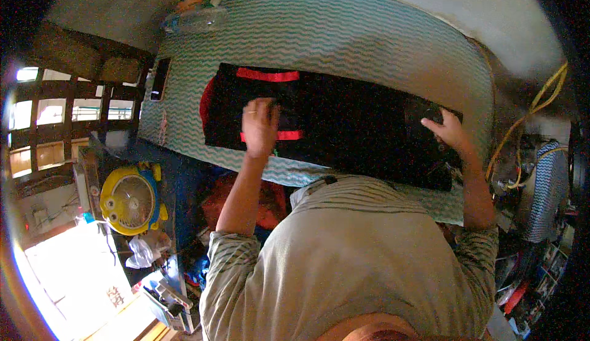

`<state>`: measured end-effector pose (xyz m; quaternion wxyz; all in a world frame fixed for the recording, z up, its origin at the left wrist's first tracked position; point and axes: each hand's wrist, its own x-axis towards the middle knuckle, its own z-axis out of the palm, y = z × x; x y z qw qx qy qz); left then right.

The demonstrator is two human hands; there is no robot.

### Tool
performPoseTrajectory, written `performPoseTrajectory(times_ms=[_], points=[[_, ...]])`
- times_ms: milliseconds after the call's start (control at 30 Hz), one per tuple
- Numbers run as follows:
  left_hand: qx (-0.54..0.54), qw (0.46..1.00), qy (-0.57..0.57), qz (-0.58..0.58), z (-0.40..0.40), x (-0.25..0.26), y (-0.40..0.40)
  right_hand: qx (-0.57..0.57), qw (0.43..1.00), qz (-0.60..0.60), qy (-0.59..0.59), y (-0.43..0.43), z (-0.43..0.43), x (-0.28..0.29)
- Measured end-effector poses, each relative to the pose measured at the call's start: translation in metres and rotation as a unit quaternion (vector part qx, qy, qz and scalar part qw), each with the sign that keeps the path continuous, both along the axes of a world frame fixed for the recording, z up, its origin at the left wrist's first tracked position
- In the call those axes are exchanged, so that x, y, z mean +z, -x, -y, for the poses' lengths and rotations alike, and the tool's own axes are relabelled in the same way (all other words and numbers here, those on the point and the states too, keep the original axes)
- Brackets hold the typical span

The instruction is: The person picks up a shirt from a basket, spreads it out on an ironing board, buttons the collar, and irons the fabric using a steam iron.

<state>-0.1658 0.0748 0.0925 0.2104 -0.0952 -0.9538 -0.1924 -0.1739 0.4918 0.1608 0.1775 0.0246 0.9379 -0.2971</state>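
A long black cloth item (355, 124), perhaps a folded garment, lies across a table covered in a green and white zigzag cloth (350, 27). Two red strips (268, 74) cross its left part, and a red edge (207, 106) shows at its left end. Over the black cloth between the strips is my left hand (262, 124), blurred, its fingertips hard to make out. My right hand (446, 129) rests at the right end of the cloth, thumb spread from the fingers, beside a dark object too dim to name.
A phone (160, 79) lies at the table's left; a clear plastic package (198, 18) is at the far left corner. A yellow and blue fan (131, 202) stands left of the table. Yellow cable (525, 115) hangs at the right.
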Motion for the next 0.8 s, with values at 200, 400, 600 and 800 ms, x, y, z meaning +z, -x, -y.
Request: performPoseTrajectory(times_ms=[200, 400, 600, 800], points=[[0.189, 0.972, -0.084, 0.111, 0.089, -0.022, -0.001, -0.029, 0.995, 0.073, 0.059, 0.013, 0.07, 0.032], [0.126, 0.934, -0.263, 0.204, 0.119, -0.036, 0.007, 0.195, 0.945, -0.168, 0.202, 0.036, 0.179, 0.063], [0.084, 0.851, -0.465, 0.228, 0.103, -0.015, 0.007, 0.274, 0.932, -0.147, 0.185, 0.076, 0.293, 0.044], [0.093, 0.849, -0.461, 0.243, 0.1, -0.009, -0.001, 0.326, 0.94, 0.049, 0.09, 0.109, 0.371, 0.001]])
